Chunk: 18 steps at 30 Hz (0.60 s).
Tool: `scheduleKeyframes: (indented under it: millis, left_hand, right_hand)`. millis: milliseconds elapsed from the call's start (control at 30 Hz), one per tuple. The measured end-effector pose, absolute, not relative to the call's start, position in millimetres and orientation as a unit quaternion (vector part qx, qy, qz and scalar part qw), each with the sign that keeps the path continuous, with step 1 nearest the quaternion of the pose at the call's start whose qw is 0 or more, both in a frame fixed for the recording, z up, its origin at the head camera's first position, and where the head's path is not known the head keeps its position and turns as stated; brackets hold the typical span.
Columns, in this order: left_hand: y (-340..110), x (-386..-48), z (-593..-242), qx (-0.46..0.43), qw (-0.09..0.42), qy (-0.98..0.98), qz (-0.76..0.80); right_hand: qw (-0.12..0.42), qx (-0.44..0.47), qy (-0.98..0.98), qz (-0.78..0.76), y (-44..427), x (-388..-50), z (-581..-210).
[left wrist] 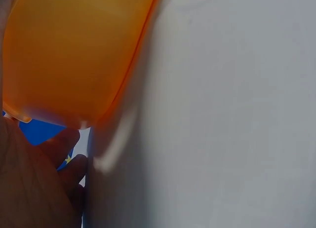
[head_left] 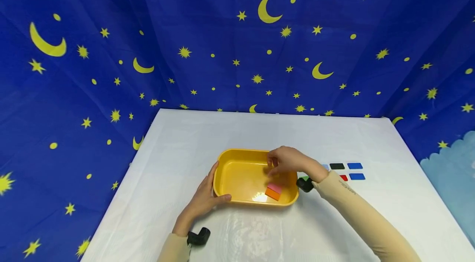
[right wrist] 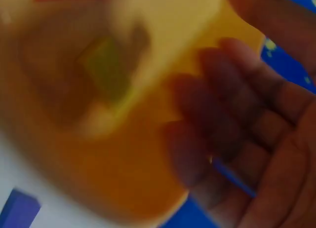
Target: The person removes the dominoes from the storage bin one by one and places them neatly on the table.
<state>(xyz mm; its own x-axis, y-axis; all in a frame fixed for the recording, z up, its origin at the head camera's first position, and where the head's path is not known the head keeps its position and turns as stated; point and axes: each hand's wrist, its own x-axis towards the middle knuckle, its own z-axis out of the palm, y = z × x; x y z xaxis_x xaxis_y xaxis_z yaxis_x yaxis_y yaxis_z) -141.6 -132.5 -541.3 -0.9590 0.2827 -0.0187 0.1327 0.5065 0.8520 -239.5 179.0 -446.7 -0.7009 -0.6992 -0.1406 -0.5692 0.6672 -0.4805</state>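
A yellow plastic tray (head_left: 237, 179) stands on the white table. My left hand (head_left: 205, 196) grips its left end, thumb at the near rim and fingers along the left side. In the left wrist view those fingers (left wrist: 66, 159) lie beside the tray's outer wall (left wrist: 74, 55). Over the tray's right part is my right hand (head_left: 287, 159); its fingers are loosely bent and apart, holding nothing. Below it, in the right wrist view, a blurred yellow block (right wrist: 106, 72) is in the tray. A pink block (head_left: 275, 188) and an orange block (head_left: 272, 194) lie together near the tray's front right.
Right of the tray, flat blocks lie on the table (head_left: 386, 212): a black block (head_left: 337, 166), two blue blocks (head_left: 355, 166), a red block (head_left: 344, 178), and light blue and green ones partly behind the right wrist. A blue star-and-moon curtain (head_left: 222, 39) hangs behind.
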Motion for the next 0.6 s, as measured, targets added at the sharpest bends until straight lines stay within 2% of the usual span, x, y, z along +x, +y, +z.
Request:
scheduleKeyframes:
  millis: [267,400,600]
  left_hand:
    - [-131,-141,-541,0.12,0.081,0.863,0.483]
    - [-132,-141,-541,0.118,0.081,0.864,0.483]
    - [-132,-142,-541,0.122,0.079,0.862,0.487]
  right_hand:
    - [0.312,-0.307,0.889,-0.131,149,-242,-463]
    - [0.327,-0.324,0.884,-0.075,143,-241,-467]
    - [0.31,-0.332,0.89,-0.038,136,-241,-471]
